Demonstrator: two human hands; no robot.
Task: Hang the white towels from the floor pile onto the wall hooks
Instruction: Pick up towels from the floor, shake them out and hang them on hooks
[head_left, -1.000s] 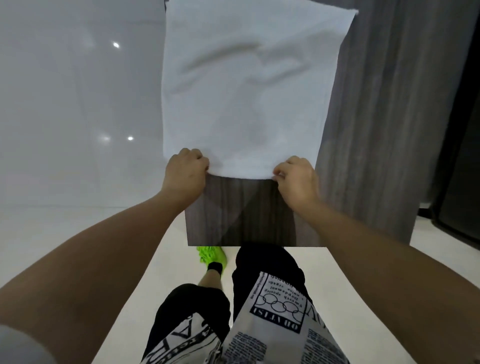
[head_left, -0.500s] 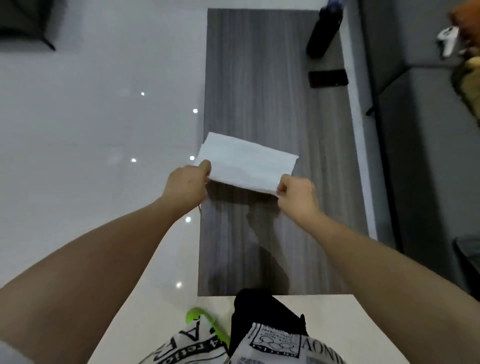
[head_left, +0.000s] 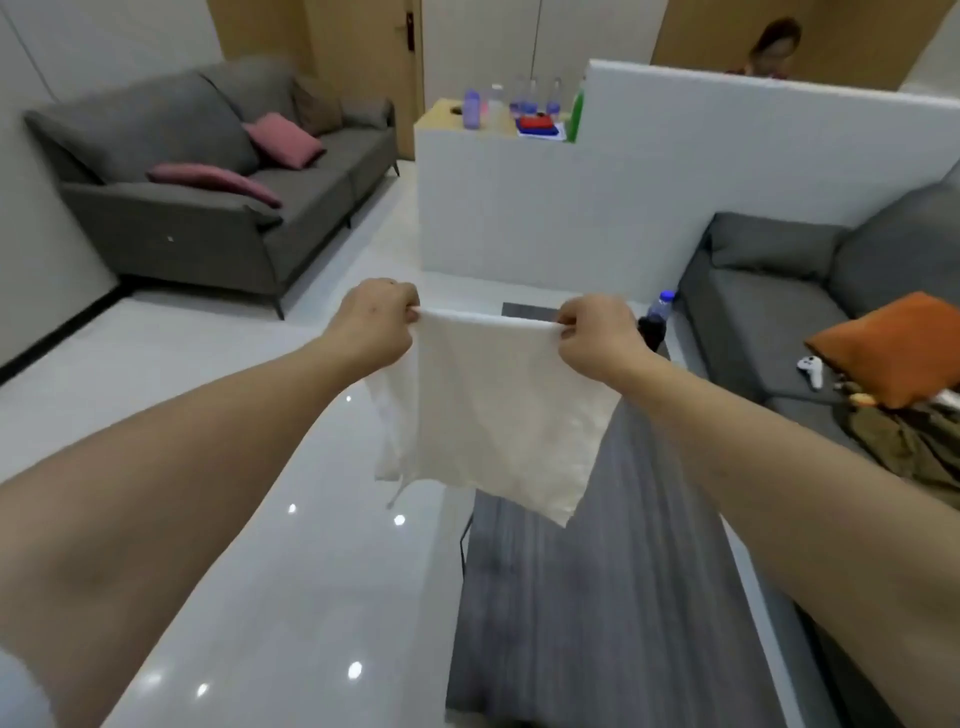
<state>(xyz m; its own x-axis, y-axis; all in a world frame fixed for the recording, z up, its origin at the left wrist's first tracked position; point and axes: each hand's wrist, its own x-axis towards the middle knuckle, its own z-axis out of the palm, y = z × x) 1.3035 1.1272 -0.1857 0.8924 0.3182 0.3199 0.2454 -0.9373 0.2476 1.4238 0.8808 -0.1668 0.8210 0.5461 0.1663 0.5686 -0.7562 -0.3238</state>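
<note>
Here, left hand (head_left: 375, 326) and right hand (head_left: 597, 338) fingers pinching white towel (head_left: 493, 410) top edge, no writing legible

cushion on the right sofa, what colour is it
Orange cushion, head view.

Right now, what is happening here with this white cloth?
A person is holding a white towel up in front of them with both bare hands. The left hand and the right hand each pinch a top corner, so the upper edge is stretched straight and the rest hangs freely above a grey wood-grain table. The towel is not on any hook yet, and no wall hook is visible in this view. Grey sofas stand around.
</note>
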